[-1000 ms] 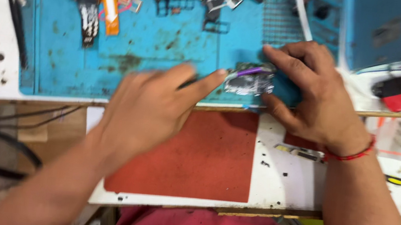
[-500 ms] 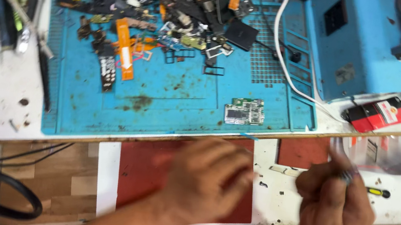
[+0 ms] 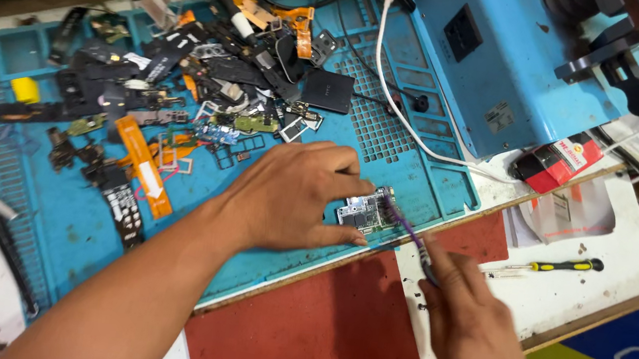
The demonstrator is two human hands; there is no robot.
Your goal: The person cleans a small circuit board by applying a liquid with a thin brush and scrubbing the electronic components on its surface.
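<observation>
1. Blue repair mat (image 3: 81, 232) on the surface carries a small circuit board (image 3: 362, 211) near its front edge
2. Left hand (image 3: 294, 193) lies spread, fingertips pinning the board's left side
3. Right hand (image 3: 470, 333), lower right of the board, is closed on purple-handled tweezers (image 3: 409, 234), whose long axis slants up-left onto the board

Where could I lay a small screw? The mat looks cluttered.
Bare spots: the red pad below the left hand; the white bench beneath the yellow-handled screwdriver; the blue mat at its near left corner. Crowded: the mat's far half, heaped with phone parts.
</observation>
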